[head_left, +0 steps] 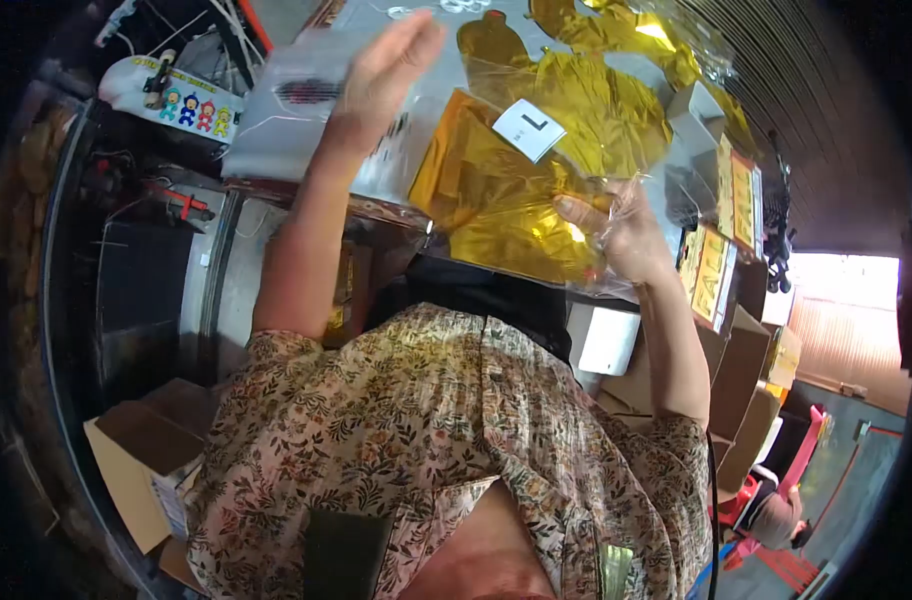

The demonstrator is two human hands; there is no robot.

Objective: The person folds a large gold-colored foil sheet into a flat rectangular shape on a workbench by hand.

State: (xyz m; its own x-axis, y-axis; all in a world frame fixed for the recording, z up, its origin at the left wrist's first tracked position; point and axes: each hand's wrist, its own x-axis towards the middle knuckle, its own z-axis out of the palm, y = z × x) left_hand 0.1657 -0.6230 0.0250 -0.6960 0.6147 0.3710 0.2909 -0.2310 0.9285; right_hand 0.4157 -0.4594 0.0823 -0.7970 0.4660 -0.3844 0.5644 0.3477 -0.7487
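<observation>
My left hand (391, 65) is raised over the left part of the table, slightly smeared by motion, its fingers stretched out together and nothing held. Beneath it lies clear plastic film (286, 110). My right hand (631, 235) grips the right edge of a clear plastic bag (476, 190) with shiny gold foil inside, the thumb lying on top. A white label (530, 130) printed with a large "L" sits on this bag. Beyond it, more flat gold foil (601, 105) is spread out, with a rounded gold foil piece (491, 45) at the far side.
Boxes marked "FALL" (704, 280) stand at the table's right. Left are a skateboard deck with cartoon figures (191, 110) and an open cardboard box (141, 460). Another person (776, 515) is in the lower right background. A roll-like white object (608, 340) lies below the table edge.
</observation>
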